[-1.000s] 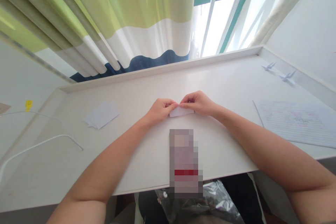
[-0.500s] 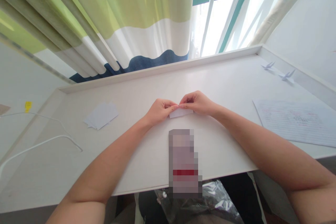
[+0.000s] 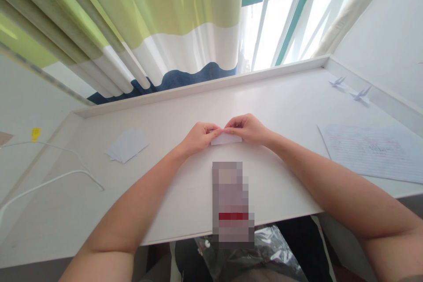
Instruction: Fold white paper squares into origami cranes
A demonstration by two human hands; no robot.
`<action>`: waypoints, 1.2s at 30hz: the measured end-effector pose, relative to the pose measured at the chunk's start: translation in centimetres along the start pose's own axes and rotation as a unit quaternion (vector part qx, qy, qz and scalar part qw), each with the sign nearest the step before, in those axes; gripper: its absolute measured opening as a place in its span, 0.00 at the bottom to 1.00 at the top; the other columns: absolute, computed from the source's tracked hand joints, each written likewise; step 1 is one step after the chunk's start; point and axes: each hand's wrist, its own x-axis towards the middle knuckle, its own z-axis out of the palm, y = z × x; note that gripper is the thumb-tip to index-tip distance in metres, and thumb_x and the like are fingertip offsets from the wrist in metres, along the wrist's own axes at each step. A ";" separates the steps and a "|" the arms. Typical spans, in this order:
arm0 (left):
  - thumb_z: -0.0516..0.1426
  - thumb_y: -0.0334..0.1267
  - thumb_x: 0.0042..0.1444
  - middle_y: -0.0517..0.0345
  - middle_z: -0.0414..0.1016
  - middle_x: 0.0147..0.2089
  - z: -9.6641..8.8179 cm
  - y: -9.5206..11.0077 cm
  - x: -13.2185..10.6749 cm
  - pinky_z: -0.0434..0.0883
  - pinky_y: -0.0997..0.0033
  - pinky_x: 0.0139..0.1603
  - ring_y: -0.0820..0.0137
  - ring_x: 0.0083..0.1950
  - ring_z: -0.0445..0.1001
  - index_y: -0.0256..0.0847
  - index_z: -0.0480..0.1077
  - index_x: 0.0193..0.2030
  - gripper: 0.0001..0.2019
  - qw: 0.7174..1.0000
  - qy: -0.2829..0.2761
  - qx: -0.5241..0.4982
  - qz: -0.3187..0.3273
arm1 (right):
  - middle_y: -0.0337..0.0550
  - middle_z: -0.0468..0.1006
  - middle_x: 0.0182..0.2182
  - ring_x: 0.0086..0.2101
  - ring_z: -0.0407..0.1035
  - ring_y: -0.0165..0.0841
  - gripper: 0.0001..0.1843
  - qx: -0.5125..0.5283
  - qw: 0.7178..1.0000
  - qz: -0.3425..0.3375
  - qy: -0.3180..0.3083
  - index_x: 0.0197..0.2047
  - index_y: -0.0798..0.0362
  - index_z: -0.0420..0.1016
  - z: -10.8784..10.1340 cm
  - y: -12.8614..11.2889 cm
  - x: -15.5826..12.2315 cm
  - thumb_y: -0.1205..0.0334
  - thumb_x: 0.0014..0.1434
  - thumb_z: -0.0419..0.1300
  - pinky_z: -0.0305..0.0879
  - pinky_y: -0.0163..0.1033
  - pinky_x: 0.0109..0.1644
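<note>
A small piece of white paper (image 3: pixel 226 138) is held at the middle of the white desk, its lower strip showing below my fingers. My left hand (image 3: pixel 202 135) pinches its top edge from the left, thumb against fingertips. From the right, my right hand (image 3: pixel 245 128) pinches the same edge, and the two thumbs meet at the centre. Folds behind the fingers are hidden. To the left lies a fanned stack of white paper sheets (image 3: pixel 128 144).
Two folded paper figures (image 3: pixel 361 94) stand at the desk's (image 3: pixel 185 194) back right. Lined paper with writing (image 3: pixel 370 152) lies to the right. A white cable (image 3: pixel 49 183) crosses the left side. A pixelated object (image 3: pixel 231 198) sits at the front edge. A curtain (image 3: pixel 148 22) hangs behind.
Both hands and the paper between them have shifted very slightly left and up. Their pinching hold stays the same.
</note>
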 end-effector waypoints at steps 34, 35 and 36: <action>0.67 0.57 0.57 0.51 0.83 0.35 -0.3 -0.6 0.3 0.63 0.72 0.31 0.70 0.32 0.71 0.36 0.86 0.41 0.22 0.994 0.058 -0.087 -0.022 | 0.40 0.78 0.26 0.27 0.65 0.30 0.24 -0.012 0.999 0.015 -0.027 0.32 0.54 0.84 -1.1 0.9 0.2 0.39 0.59 0.69 0.58 0.38 0.31; 0.67 0.57 0.58 0.52 0.83 0.34 -0.3 -0.5 0.2 0.64 0.72 0.31 0.70 0.33 0.71 0.37 0.86 0.41 0.22 0.995 0.053 -0.083 -0.022 | 0.40 0.78 0.26 0.27 0.65 0.30 0.24 -0.008 0.999 0.015 -0.027 0.33 0.55 0.84 -1.1 0.9 0.2 0.39 0.59 0.69 0.58 0.38 0.31; 0.66 0.57 0.58 0.52 0.82 0.33 -0.3 -0.5 0.2 0.64 0.71 0.31 0.70 0.32 0.71 0.37 0.86 0.40 0.22 0.995 0.049 -0.079 -0.024 | 0.41 0.78 0.26 0.27 0.65 0.31 0.24 -0.004 1.000 0.014 -0.028 0.33 0.55 0.85 -1.0 0.9 0.2 0.39 0.58 0.70 0.59 0.39 0.31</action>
